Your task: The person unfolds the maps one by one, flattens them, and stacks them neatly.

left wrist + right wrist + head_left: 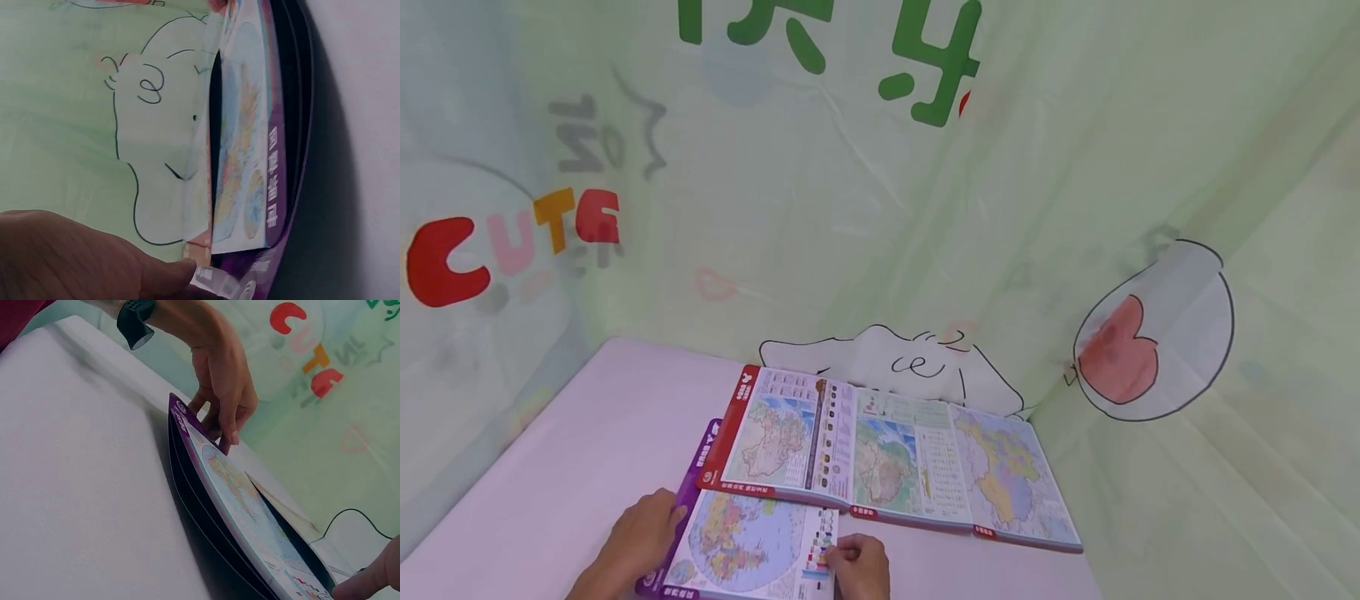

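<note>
A purple-edged folded map (745, 542) with a round world map on its face lies at the front of the table. My left hand (638, 537) grips its purple left margin, thumb on top, as the right wrist view shows for that hand (228, 387). At the opposite edge my right hand (861, 568) pinches the map between thumb and fingers. Several dark-edged layers of the map (219, 481) bow slightly apart along the near side. Behind it, a red-edged map (775, 442) overlaps its far edge.
The red-edged map continues rightward in a middle panel (887, 467) and a right panel (1011, 475). They rest on the pale table (587, 442). A printed green curtain (850, 233) hangs close behind and along the right; more curtain (467, 167) stands at the left.
</note>
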Demonstrator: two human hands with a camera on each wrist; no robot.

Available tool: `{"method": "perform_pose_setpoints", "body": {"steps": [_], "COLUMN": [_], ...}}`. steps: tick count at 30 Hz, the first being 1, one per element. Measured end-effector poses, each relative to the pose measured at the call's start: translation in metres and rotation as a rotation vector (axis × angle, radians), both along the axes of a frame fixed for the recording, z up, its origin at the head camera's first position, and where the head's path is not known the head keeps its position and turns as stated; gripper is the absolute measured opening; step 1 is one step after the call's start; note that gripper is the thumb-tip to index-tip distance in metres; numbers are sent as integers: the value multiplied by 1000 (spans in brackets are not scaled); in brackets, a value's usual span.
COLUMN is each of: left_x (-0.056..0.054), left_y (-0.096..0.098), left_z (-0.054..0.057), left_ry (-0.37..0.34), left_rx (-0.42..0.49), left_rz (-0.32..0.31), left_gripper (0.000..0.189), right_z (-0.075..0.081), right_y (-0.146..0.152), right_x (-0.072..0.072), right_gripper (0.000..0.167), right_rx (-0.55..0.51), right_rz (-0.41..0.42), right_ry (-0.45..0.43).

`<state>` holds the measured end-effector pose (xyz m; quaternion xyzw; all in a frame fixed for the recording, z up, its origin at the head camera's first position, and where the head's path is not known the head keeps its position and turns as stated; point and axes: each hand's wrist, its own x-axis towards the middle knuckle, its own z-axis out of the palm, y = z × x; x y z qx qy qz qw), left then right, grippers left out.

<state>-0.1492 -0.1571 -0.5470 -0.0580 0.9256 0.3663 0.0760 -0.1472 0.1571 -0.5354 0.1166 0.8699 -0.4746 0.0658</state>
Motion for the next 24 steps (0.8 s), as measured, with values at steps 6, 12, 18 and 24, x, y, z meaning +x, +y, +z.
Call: {"method": "perform_pose_setpoints", "body": {"steps": [6,12,18,24], "left_x": [-5,-11,-10,-2], "left_y": [-13,-28,-35,-42], "left_z": [0,2,12,14], "left_ry": [-5,50,84,71], "left_rx": [74,151,263,381], "left_rz": [8,46,38,-53], "left_gripper": [35,44,27,28], "right_z": [-2,1,8,18], "right_y": [6,8,10,16], "right_x": [-2,-3,-2,3], "right_gripper": [12,19,21,23], "right_rx": [-121,-249,-236,-232], "right_rz": [39,31,32,51], "right_ry": [47,45,43,6]}}
